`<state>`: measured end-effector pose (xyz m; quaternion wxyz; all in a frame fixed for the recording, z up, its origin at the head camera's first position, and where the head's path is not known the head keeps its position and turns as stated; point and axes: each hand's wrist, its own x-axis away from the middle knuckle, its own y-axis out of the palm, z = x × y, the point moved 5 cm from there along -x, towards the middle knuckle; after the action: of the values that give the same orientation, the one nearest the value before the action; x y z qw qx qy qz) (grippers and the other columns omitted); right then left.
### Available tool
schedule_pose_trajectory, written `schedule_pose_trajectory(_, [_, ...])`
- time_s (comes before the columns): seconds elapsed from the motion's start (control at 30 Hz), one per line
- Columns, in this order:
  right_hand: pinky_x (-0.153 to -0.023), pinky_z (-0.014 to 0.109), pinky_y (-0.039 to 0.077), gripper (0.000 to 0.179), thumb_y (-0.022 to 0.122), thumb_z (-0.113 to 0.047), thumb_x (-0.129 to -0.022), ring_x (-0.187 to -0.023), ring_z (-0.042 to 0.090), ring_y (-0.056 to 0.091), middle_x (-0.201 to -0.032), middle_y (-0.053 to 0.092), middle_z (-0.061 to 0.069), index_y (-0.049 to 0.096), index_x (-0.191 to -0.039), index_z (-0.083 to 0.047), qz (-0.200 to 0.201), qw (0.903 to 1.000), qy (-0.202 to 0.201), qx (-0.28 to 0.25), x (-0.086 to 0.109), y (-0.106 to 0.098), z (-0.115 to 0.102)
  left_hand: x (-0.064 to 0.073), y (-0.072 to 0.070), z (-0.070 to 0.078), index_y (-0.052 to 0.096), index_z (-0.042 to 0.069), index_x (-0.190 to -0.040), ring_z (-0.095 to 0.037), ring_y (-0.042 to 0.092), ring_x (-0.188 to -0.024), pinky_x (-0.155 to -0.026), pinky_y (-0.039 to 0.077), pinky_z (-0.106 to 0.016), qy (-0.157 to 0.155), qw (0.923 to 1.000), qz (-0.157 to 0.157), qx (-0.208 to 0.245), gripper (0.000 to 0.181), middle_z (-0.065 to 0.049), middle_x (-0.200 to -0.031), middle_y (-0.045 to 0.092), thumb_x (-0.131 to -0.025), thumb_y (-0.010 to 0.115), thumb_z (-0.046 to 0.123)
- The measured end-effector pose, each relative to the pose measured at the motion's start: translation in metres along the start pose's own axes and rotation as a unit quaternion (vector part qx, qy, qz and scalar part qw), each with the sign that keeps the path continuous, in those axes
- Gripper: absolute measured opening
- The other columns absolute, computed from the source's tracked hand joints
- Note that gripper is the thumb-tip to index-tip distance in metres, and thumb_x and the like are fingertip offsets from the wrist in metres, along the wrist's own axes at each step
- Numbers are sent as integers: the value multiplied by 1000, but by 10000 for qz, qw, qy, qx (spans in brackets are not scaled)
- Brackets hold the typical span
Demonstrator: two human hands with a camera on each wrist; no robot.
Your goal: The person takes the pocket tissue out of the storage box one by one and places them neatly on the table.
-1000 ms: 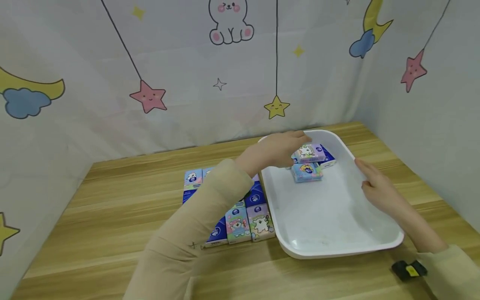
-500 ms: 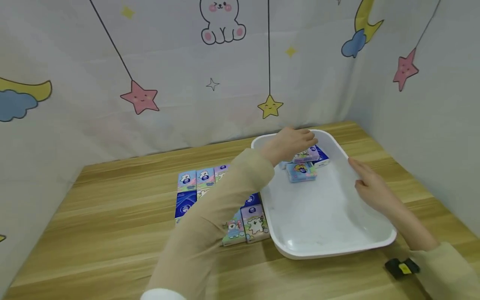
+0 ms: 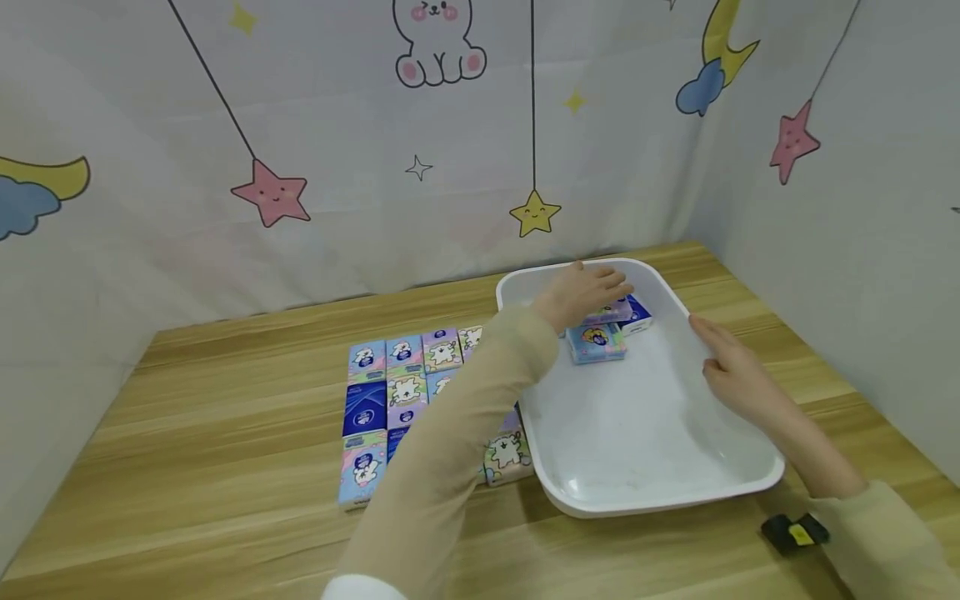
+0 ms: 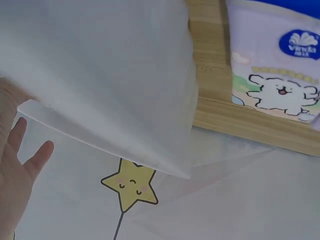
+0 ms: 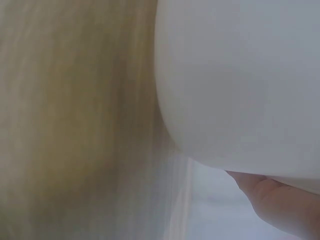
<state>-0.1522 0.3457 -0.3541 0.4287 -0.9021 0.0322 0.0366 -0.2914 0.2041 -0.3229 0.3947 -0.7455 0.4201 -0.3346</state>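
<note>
A white plastic basin (image 3: 645, 433) sits at the right of the table. My left hand (image 3: 581, 292) reaches over its far left part, above several tissue packs. Of these, a light blue tissue pack (image 3: 597, 343) lies nearest me, with a purple tissue pack (image 3: 613, 312) and a dark blue tissue pack (image 3: 636, 317) behind it. In the left wrist view the fingers of the left hand (image 4: 17, 185) are spread, partly hidden by the basin wall. My right hand (image 3: 738, 375) holds the basin's right rim; its finger (image 5: 280, 202) shows below the rim in the right wrist view.
Left of the basin, tissue packs (image 3: 365, 408) lie in close rows on the wooden table (image 3: 217, 433), partly covered by my left sleeve (image 3: 442, 450). A printed curtain (image 3: 345, 242) stands behind. A black strap (image 3: 795, 533) hangs near the right cuff.
My left hand has moved slightly deeper over the packs in the basin, and its arm uncovers more of the rows at left. The right hand stays on the rim. The head view has turned rightward.
</note>
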Motion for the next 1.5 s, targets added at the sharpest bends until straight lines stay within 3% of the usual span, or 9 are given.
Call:
schedule_pose_trajectory(0.2, [-109, 67, 20, 59, 36, 9, -90, -136, 57, 20, -150, 20, 37, 19, -148, 10, 84, 9999, -92, -11, 1, 1, 1, 0, 10, 0, 12, 28, -155, -17, 18, -149, -116, 33, -40, -132, 9997, -168, 96, 63, 4, -162, 15, -102, 36, 5])
schedule_pose_trajectory(0.43, [-109, 68, 21, 60, 36, 10, -90, -136, 58, 21, -150, 19, 37, 18, -148, 9, 90, 9999, -114, -78, 1, 3, 1, -2, 11, 3, 20, 26, -154, -16, 26, -147, -112, 38, -37, 18, 9998, 117, 141, 56, 4, -160, 23, -103, 35, 8])
schedule_pose_trajectory(0.57, [-108, 68, 21, 60, 36, 10, -90, -136, 58, 21, -150, 19, 37, 18, -148, 9, 71, 9999, -83, -54, 0, 3, 1, -5, 11, 5, 22, 25, -153, -16, 26, -147, -112, 38, -39, 45, 10000, 18, 53, 55, 4, -160, 23, -103, 36, 7])
schedule_pose_trajectory(0.73, [-110, 67, 20, 60, 36, 10, -90, -137, 57, 19, -151, 18, 37, 18, -148, 10, 52, 9999, -103, -62, 0, 3, 0, -6, 12, 6, 26, 24, -150, -16, 22, -148, -113, 37, -40, 20, 9998, -207, -10, 58, 4, -161, 21, -99, 48, 8])
schedule_pose_trajectory(0.93, [-109, 68, 20, 60, 35, 11, -89, -136, 58, 20, -150, 20, 38, 19, -147, 11, 123, 9997, -198, -56, 0, 2, 1, -4, 11, 6, 30, 22, -149, -16, 26, -146, -112, 38, -39, -8, 9997, -258, 30, 66, 2, -157, 32, -92, 62, 28])
schedule_pose_trajectory(1.03, [-109, 68, 20, 60, 35, 11, -89, -136, 58, 20, -149, 19, 39, 19, -147, 12, 135, 9996, -229, -84, 0, 2, 1, -1, 8, 6, 35, 22, -146, -15, 32, -144, -111, 38, -40, -91, 9994, -214, 260, 62, 2, -152, 40, -92, 61, 34])
schedule_pose_trajectory(1.17, [-108, 68, 20, 60, 34, 11, -89, -136, 58, 20, -150, 19, 38, 19, -147, 11, 130, 9997, -210, -90, 0, 1, 1, 5, 3, 4, 42, 21, -141, -14, 46, -133, -107, 42, -35, -247, 9966, -238, 749, 54, 4, -144, 49, -90, 59, 30])
schedule_pose_trajectory(1.37, [-109, 68, 20, 60, 34, 10, -90, -136, 58, 19, -150, 19, 38, 18, -147, 12, 104, 9998, -154, -44, 0, 1, 1, 14, -1, 3, 39, 22, -144, -12, 51, -122, -107, 41, -27, -525, 9832, -768, 1572, 70, 6, -138, 48, -82, 70, 30])
schedule_pose_trajectory(1.5, [-109, 68, 20, 60, 35, 11, -89, -135, 59, 21, -149, 20, 39, 19, -147, 12, 117, 9998, -168, -7, 0, 1, -1, 18, -2, 3, 28, 23, -151, -12, 43, -132, -113, 35, -27, -709, 9736, -1100, 1872, 84, 4, -150, 38, -81, 72, 35])
